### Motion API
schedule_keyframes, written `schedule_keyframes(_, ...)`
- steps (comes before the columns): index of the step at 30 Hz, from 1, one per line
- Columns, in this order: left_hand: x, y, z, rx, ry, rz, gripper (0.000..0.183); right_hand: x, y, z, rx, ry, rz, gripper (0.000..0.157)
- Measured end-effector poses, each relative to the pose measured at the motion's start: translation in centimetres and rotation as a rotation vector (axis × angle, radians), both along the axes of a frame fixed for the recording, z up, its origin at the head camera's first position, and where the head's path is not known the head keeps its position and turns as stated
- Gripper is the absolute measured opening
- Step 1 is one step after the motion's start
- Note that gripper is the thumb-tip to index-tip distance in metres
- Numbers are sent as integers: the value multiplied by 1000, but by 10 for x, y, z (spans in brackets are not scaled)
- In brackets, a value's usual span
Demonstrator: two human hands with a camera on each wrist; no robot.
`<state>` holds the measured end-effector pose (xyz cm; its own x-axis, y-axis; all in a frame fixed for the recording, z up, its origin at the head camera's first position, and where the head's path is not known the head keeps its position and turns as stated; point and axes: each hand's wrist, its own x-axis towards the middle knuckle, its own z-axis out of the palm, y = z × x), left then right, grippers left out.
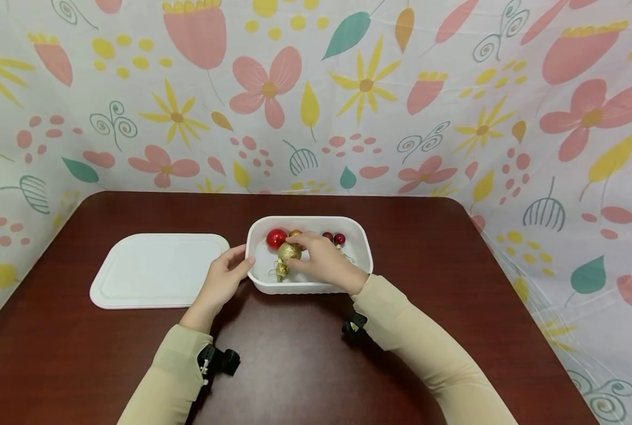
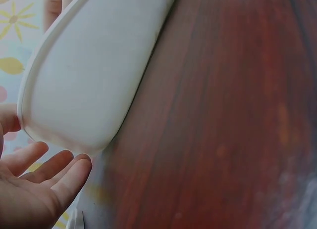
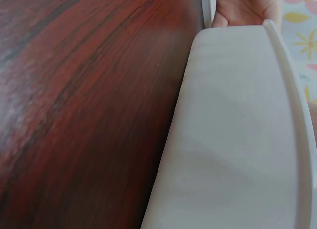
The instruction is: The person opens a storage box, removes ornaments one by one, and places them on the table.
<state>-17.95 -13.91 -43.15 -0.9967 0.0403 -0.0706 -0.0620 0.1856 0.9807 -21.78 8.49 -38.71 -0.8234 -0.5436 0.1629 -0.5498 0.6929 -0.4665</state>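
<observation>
A white plastic box (image 1: 309,287) stands on the table, holding several Christmas baubles. My left hand (image 1: 223,280) grips its left end, thumb over the rim and fingers along the outer wall; the left wrist view shows this hand (image 2: 39,189) against the box's end (image 2: 84,75). Inside the box, my right hand (image 1: 323,260) pinches a glittery gold bauble (image 1: 289,252) between thumb and fingers. Just below that bauble is a small gold ornament (image 1: 280,270). A red bauble (image 1: 276,238) lies at the back left, and a dark red one (image 1: 339,239) at the right. The right wrist view shows mostly the box's outer wall (image 3: 237,125).
Left of the box, a white lid (image 1: 156,271) lies flat on the dark reddish-brown table (image 1: 295,360). A flower-patterned cloth (image 1: 273,153) hangs behind the table and along its sides. Each forearm wears a black camera mount (image 1: 217,360).
</observation>
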Motion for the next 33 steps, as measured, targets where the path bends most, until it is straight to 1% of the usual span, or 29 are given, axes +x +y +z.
schedule_keyframes(10,1,1,3,8,-2,-7,48,0,21,0,-71,4,-33,44)
schedule_keyframes(16,0,2,1,6,-3,12,46,-1,31,-1,-104,22,-50,43)
schedule_keyframes(20,1,3,1,50,-7,19,46,-2,39,0,-125,3,-61,43)
schedule_keyframes(23,1,3,0,90,-13,27,45,-2,45,1,-141,8,-74,44)
schedule_keyframes(27,1,4,1,102,-32,54,43,0,53,3,-159,36,-95,45)
schedule_keyframes(33,2,3,3,125,-58,78,41,1,65,6,-159,38,-130,43)
